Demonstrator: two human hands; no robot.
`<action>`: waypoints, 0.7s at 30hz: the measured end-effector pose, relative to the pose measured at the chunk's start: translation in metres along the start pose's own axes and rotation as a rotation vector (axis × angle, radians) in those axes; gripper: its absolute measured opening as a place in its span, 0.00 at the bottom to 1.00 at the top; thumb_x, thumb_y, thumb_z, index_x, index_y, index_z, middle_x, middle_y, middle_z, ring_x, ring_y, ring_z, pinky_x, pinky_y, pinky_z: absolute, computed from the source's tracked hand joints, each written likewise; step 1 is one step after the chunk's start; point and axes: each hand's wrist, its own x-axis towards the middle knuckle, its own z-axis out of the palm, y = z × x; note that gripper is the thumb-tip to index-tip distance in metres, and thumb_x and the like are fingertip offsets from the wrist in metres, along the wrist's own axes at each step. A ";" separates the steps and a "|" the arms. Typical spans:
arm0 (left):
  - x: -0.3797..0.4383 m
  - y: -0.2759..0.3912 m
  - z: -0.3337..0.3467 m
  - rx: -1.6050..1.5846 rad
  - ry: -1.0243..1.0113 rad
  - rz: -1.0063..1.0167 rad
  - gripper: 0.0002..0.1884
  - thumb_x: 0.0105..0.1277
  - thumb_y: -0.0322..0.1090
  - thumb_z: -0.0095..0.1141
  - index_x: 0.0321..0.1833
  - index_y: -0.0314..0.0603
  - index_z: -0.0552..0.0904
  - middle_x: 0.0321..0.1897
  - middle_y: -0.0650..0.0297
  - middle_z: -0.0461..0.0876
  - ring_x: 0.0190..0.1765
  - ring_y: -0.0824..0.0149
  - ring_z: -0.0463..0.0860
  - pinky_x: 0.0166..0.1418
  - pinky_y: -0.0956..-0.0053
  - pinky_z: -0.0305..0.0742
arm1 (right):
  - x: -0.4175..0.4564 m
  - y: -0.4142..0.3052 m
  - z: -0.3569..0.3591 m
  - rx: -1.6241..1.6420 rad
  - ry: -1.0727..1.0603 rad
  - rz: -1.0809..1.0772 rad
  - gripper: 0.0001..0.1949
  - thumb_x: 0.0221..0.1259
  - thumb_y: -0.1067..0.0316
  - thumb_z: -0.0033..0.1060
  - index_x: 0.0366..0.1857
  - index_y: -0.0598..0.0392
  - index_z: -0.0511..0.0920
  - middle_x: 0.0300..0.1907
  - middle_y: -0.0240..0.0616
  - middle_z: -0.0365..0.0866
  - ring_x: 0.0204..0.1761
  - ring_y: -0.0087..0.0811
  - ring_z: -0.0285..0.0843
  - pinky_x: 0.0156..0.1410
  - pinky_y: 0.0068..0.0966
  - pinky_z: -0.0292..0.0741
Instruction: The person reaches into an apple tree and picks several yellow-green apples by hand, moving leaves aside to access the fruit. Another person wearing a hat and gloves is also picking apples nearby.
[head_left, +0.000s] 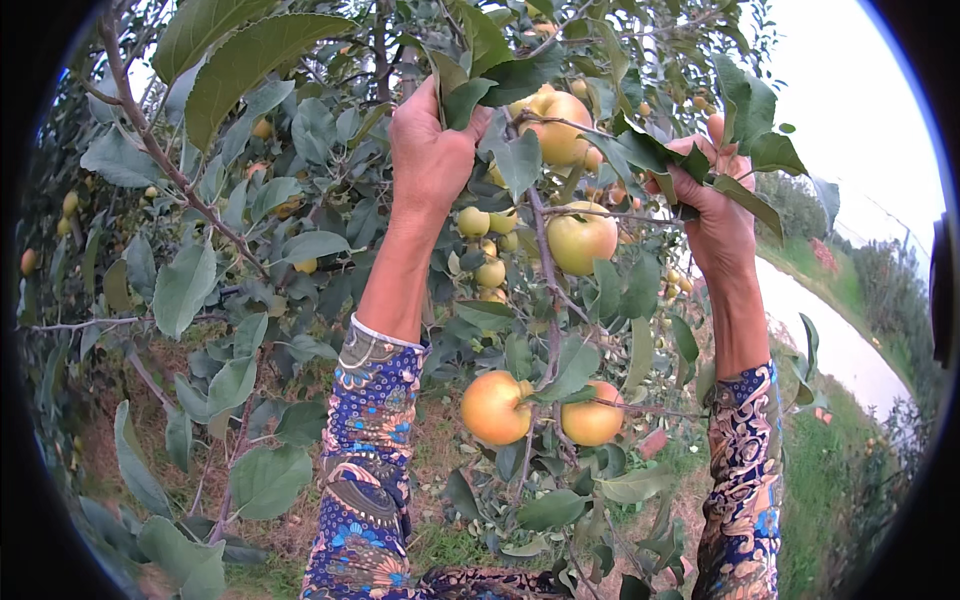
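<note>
My left hand (433, 150) is raised at the upper middle, its fingers curled around apple leaves (466, 101) that partly hide them. To the right, my right hand (716, 191) closes its thumb and fingers on a leafy apple twig (660, 154). Between the hands hang a large yellow-pink apple (559, 131) and, just below it, a yellow-green apple (581, 244). Both are beside a slender brown branch (541, 244). Lower on this branch are an orange-yellow apple (493, 409) and another apple (592, 416), partly covered by a leaf.
A leafy branch (172, 169) crosses the left side close to the camera. Several small green-yellow apples (491, 274) cluster behind my left forearm. Grass (832, 465) and a pale path (832, 322) lie at the right. More apple trees stand behind.
</note>
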 end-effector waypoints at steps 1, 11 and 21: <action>-0.007 0.004 -0.004 -0.050 -0.039 -0.062 0.08 0.66 0.19 0.59 0.44 0.39 0.83 0.31 0.70 0.82 0.30 0.77 0.76 0.34 0.80 0.70 | -0.004 -0.007 0.009 0.082 0.039 0.005 0.34 0.58 0.81 0.70 0.68 0.57 0.62 0.46 0.41 0.82 0.40 0.36 0.86 0.47 0.32 0.86; -0.069 -0.012 -0.037 -0.072 -0.304 -0.420 0.06 0.67 0.23 0.60 0.44 0.38 0.84 0.32 0.69 0.83 0.33 0.78 0.77 0.36 0.80 0.71 | -0.001 -0.007 -0.037 0.294 -0.038 0.067 0.42 0.63 0.77 0.60 0.77 0.63 0.45 0.67 0.59 0.68 0.52 0.45 0.85 0.45 0.33 0.88; -0.110 -0.002 -0.007 -0.210 -0.515 -0.516 0.08 0.67 0.29 0.66 0.47 0.37 0.84 0.38 0.71 0.83 0.40 0.78 0.80 0.46 0.78 0.76 | 0.035 0.006 -0.007 -0.364 -0.318 -0.140 0.35 0.64 0.68 0.68 0.75 0.52 0.62 0.53 0.42 0.84 0.47 0.27 0.83 0.43 0.24 0.81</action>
